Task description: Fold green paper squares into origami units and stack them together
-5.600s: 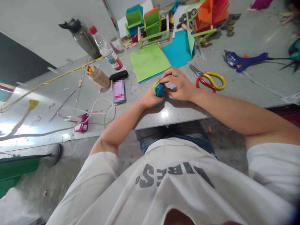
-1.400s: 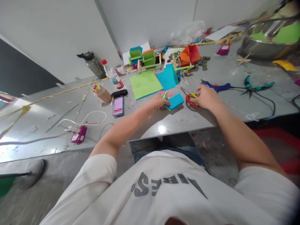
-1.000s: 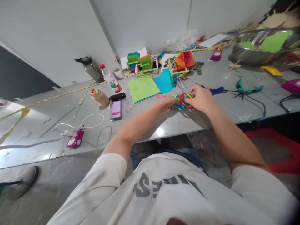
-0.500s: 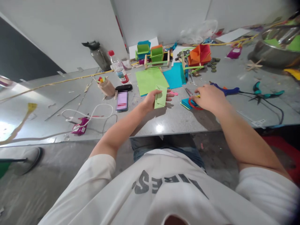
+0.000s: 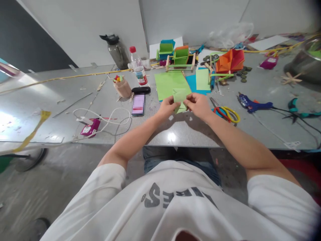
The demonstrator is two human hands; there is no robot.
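A small piece of light green paper point(image 5: 180, 96) with a crease or flap is held up between both hands, just over the near edge of a larger green sheet point(image 5: 173, 81). My left hand point(image 5: 167, 106) pinches its left side. On the right side, my right hand point(image 5: 198, 104) grips it with thumb and fingers. Scissors with red and yellow handles point(image 5: 232, 115) lie to the right of that hand, over small blue paper pieces. A light green strip point(image 5: 202, 80) rests on a blue sheet point(image 5: 192, 83) behind.
Paper paddle wheels on stick frames point(image 5: 181, 55) and an orange paper wheel point(image 5: 230, 62) stand at the back. A blue glue gun point(image 5: 255, 103) lies right. Leftward are a phone point(image 5: 138, 104), a plastic bottle point(image 5: 139, 72), a wooden cup point(image 5: 122, 87) and a cabled purple box point(image 5: 90, 128).
My right hand has left the scissors and moved left to the light green paper, taking hold of it. The scissors lie flat. A light green piece now shows on the blue sheet.
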